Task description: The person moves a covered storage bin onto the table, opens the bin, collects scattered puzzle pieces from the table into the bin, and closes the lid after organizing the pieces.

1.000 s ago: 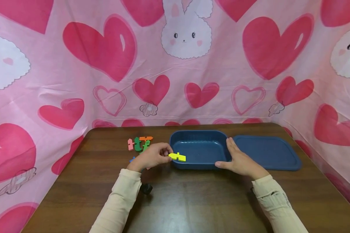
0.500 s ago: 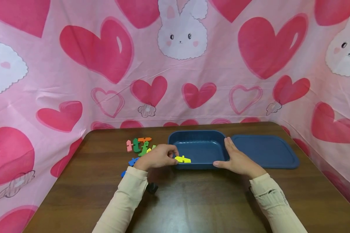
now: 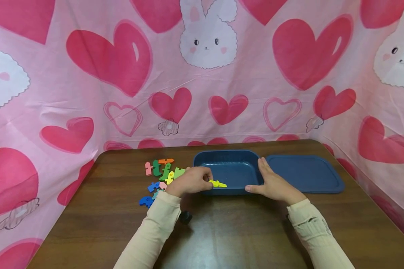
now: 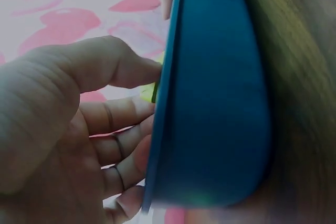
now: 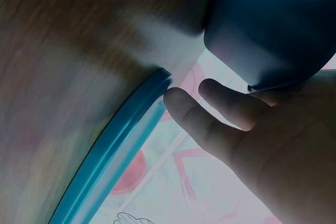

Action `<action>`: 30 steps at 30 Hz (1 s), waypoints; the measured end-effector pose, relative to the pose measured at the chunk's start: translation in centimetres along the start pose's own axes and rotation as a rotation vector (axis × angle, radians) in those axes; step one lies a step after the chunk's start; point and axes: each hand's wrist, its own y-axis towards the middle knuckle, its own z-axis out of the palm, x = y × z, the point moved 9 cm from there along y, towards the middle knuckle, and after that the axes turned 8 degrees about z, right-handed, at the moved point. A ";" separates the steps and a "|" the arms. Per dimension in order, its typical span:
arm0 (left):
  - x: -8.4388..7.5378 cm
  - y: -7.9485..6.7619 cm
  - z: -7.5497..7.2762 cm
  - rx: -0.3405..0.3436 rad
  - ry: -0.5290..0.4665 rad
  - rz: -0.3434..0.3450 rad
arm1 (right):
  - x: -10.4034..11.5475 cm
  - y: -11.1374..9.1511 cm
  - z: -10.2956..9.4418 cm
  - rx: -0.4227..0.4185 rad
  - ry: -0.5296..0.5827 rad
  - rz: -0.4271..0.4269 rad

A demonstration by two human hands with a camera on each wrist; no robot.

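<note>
In the head view my left hand (image 3: 192, 182) pinches a flat yellow puzzle piece (image 3: 219, 184) between thumb and fingers, just inside the front left of a dark blue box (image 3: 237, 175). The left wrist view shows the thumb and fingers at the rim of the box (image 4: 215, 98), which hides most of the yellow piece (image 4: 148, 93). My right hand (image 3: 278, 184) rests against the box's right end with straight, spread fingers, its thumb by the front rim. In the right wrist view two fingers of the right hand (image 5: 278, 150) extend beside the box.
A flat blue lid (image 3: 304, 173) lies right of the box. Several colored puzzle pieces lie left of it, including pink (image 3: 148, 169), dark green (image 3: 156, 168), orange (image 3: 166, 161) and blue (image 3: 146, 201) ones. A small black object (image 3: 185, 217) shows under the left wrist.
My left hand has moved right with the yellow puzzle piece, from the box's left rim to inside it, uncovering more pieces behind. The right hand stays at the box.
</note>
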 end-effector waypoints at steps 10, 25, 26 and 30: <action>-0.4 2.5 1.8 0.032 -0.067 0.000 | -0.3 0.1 0.1 -0.006 -0.007 0.012; -1.3 4.6 3.7 0.039 -0.102 0.073 | 0.0 0.2 0.1 0.003 -0.012 0.018; -1.2 4.3 3.3 0.013 -0.112 0.071 | 0.0 0.2 0.1 0.004 -0.011 0.020; -0.1 2.5 1.2 -0.091 -0.145 0.038 | -0.1 0.2 -0.1 0.002 -0.007 0.027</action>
